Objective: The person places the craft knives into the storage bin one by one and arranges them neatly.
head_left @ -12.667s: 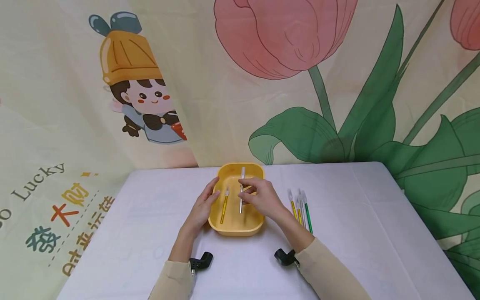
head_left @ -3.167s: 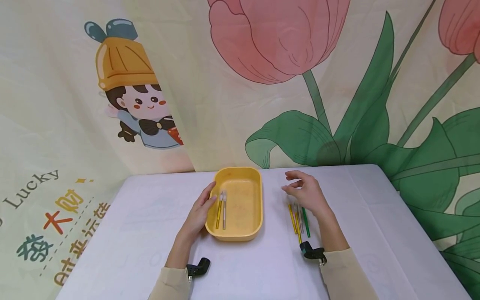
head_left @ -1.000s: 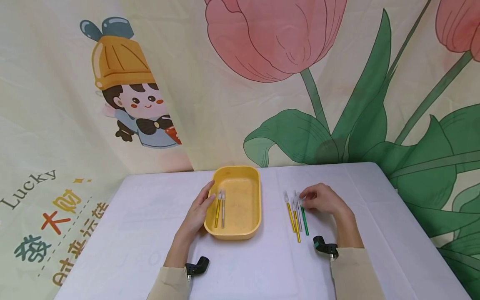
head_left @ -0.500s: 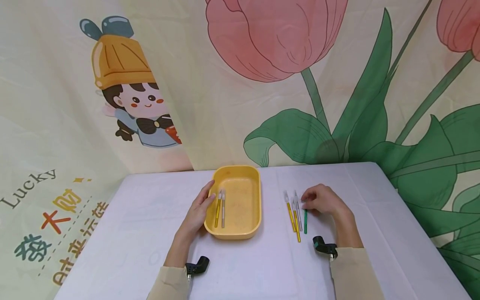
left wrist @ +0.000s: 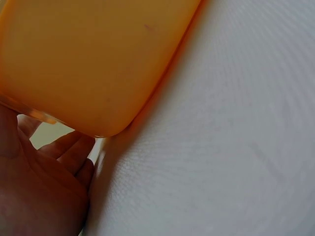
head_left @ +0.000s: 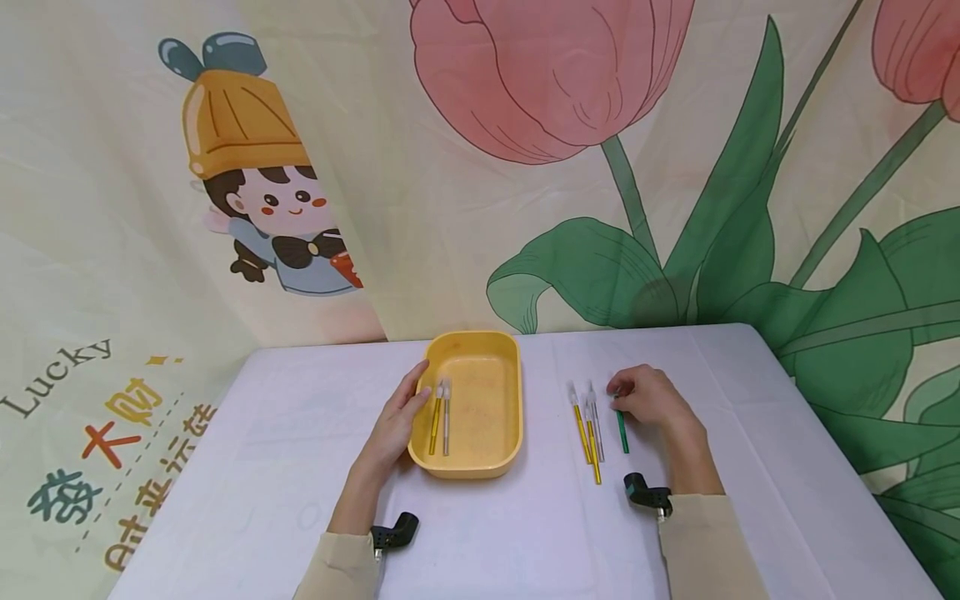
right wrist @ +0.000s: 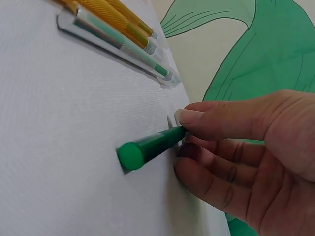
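My right hand pinches a green craft knife between thumb and fingers, near its upper end. In the right wrist view, the round butt of the green craft knife points at the camera, close to the white cloth. My left hand holds the left side of a yellow tray, thumb at the rim and fingers along the outer wall. Inside the tray lie a yellow craft knife and a silver craft knife, side by side. In the left wrist view, the tray hides part of the fingers.
Two yellow craft knives and a silver one with clear caps lie close together on the white-clothed table, between the tray and my right hand. A printed flower backdrop hangs just behind the table's back edge.
The right hand came back from the tray to the craft knives, took the green one and drew it slightly rightward, apart from the others. The silver one now lies in the tray.
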`<action>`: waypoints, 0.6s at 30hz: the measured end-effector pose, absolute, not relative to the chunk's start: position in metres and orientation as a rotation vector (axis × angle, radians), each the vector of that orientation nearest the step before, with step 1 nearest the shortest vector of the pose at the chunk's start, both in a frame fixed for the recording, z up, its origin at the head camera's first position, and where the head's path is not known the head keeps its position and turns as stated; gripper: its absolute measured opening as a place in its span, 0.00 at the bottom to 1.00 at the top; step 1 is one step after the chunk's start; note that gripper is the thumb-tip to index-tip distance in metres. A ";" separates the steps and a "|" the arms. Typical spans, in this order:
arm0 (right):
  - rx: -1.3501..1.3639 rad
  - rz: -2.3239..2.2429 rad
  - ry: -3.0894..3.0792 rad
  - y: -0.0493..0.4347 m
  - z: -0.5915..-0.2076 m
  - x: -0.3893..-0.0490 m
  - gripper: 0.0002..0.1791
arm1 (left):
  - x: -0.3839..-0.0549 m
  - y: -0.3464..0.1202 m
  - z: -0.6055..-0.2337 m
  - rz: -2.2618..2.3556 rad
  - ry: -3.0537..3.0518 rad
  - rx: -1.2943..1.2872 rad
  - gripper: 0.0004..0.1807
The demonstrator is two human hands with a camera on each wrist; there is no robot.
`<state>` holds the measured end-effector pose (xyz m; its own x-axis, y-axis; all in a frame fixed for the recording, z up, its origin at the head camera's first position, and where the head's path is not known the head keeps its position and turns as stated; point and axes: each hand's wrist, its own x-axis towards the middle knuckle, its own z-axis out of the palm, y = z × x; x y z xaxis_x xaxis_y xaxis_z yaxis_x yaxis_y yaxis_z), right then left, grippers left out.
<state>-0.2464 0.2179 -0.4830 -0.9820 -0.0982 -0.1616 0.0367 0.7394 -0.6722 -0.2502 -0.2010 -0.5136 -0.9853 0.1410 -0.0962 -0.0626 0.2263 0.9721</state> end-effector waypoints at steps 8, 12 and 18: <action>-0.004 -1.039 2.765 0.217 -0.483 -0.246 0.12 | -0.251 -0.201 -0.513 1.849 2.328 0.078 0.28; 0.008 -1.055 2.747 0.216 -0.483 -0.245 0.12 | -0.250 -0.201 -0.512 1.844 2.326 0.077 0.28; 0.040 -1.084 2.735 0.217 -0.485 -0.245 0.11 | -0.250 -0.200 -0.512 1.845 2.324 0.074 0.28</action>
